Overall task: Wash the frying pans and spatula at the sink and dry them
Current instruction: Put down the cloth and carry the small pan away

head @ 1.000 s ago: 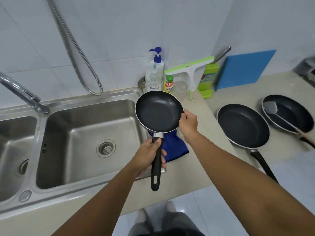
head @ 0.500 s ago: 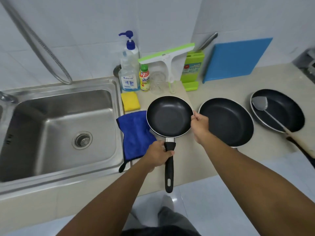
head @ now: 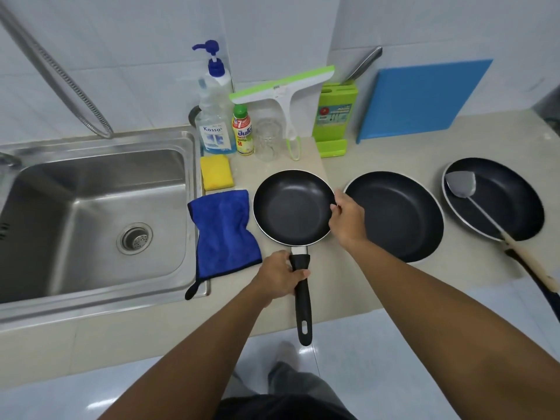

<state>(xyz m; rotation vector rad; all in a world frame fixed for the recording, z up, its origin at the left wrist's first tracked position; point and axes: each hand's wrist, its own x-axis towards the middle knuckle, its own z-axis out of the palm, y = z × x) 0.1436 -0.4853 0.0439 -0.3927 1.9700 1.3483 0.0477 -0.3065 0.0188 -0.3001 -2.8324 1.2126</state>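
At far left the stainless steel sink (head: 91,207) sits sunk into the counter (head: 378,156). A blue microfibre cloth (head: 225,234) lies over its right rim, with a yellow sponge (head: 216,172) just behind it. Behind the sponge, by the wall, stand a pump soap bottle (head: 213,116), a small dish-liquid bottle (head: 242,131) and a clear glass jar (head: 266,140).

Just right of the cloth is the small frying pan (head: 291,207), upright, handle pointing toward the person. The left hand (head: 280,275) is wrapped around that handle close to the bowl, so most of the handle sticks out below the fist. The right hand (head: 348,216) pinches the pan's right rim, thumb on the inside edge. Whether the pan's base touches the counter cannot be told.

Right of that hand, the medium frying pan (head: 400,213) rests on the counter, partly hidden by the right forearm. Farthest right, the large frying pan (head: 512,207) holds the metal spatula (head: 460,184), blade in the bowl and handle over the near rim.
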